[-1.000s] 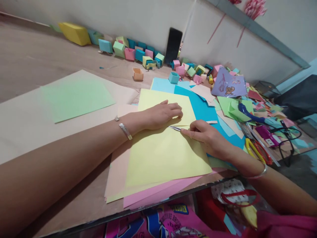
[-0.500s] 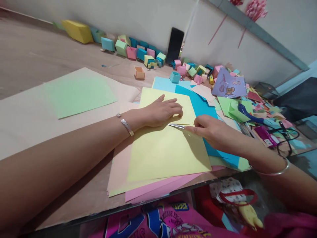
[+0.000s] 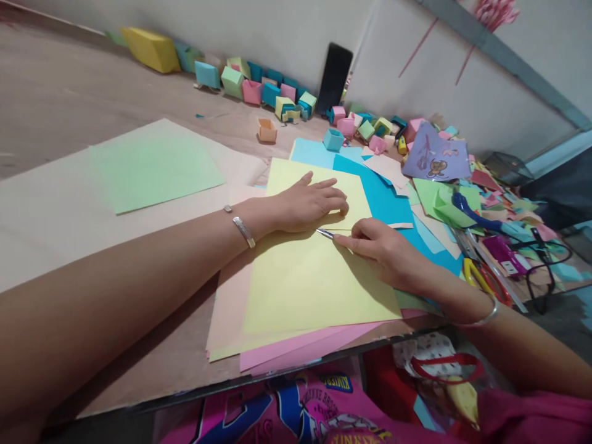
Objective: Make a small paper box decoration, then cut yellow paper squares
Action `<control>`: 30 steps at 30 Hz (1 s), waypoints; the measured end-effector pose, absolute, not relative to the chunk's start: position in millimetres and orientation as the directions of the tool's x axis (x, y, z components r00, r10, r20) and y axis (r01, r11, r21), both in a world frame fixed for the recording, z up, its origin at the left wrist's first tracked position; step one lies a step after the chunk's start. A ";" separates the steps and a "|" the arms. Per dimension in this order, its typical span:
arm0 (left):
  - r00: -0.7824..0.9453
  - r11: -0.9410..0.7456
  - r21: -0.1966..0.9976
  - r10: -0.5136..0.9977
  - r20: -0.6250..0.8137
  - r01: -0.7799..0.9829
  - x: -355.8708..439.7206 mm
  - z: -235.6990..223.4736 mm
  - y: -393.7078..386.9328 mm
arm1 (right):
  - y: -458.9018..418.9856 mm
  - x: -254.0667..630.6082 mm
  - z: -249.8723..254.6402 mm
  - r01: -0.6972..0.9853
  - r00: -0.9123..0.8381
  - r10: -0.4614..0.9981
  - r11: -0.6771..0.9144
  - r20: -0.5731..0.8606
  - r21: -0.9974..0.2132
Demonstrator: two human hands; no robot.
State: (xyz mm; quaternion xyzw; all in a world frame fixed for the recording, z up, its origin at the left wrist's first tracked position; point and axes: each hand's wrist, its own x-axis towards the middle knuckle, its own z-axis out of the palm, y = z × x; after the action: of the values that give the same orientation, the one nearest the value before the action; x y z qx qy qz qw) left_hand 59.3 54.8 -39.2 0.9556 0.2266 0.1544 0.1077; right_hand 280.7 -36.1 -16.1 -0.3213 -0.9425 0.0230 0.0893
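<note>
A pale yellow sheet of paper [image 3: 319,283] lies on a stack of coloured sheets at the table's front edge. My left hand [image 3: 309,203] rests palm down on its upper half, fingers spread and slightly bent. A crosswise slit or fold line runs in the sheet just below those fingers. My right hand [image 3: 386,250] is closed around a knife, whose thin silver blade [image 3: 325,234] points left along that line. The blade tip reaches the lower edge of my left hand. The knife's handle is hidden in my right fist.
Blue sheets [image 3: 361,179] lie under and beside the yellow one. Scissors with yellow and orange handles [image 3: 478,277] lie at the right, near paper scraps and a purple device [image 3: 506,254]. Small paper boxes [image 3: 271,95] and a leaning phone [image 3: 333,77] line the wall. A green sheet [image 3: 161,166] lies left.
My right hand has slid left with the knife, closer to my left hand, and less blade shows. The scissors' handles have come into sight. My left hand stays on the sheet.
</note>
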 end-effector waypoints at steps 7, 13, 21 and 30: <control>0.856 -0.861 0.283 0.481 0.188 0.422 59.7 -33.7 53.7 | -33.9 263.7 -15.6 0.584 -0.773 0.613 0.788 0.164 -0.193; 0.857 -0.860 0.286 0.481 0.182 0.422 60.4 -38.0 56.1 | -33.0 242.6 -4.9 0.699 -0.652 0.757 0.613 0.022 -0.369; 0.864 -0.869 0.262 0.470 0.178 0.419 60.1 -35.5 54.4 | -28.3 223.4 -1.4 0.695 -0.630 0.776 0.560 -0.007 -0.452; 0.866 -0.871 0.273 0.464 0.185 0.408 58.1 -36.7 55.5 | -23.2 217.3 2.8 0.683 -0.632 0.773 0.520 -0.057 -0.513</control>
State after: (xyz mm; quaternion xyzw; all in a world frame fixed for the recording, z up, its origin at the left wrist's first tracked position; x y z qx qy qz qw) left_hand 58.1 55.5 -36.7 0.9593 0.2274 0.1233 0.1129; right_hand 217.3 -23.2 2.8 -0.4195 -0.8673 0.2527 0.0892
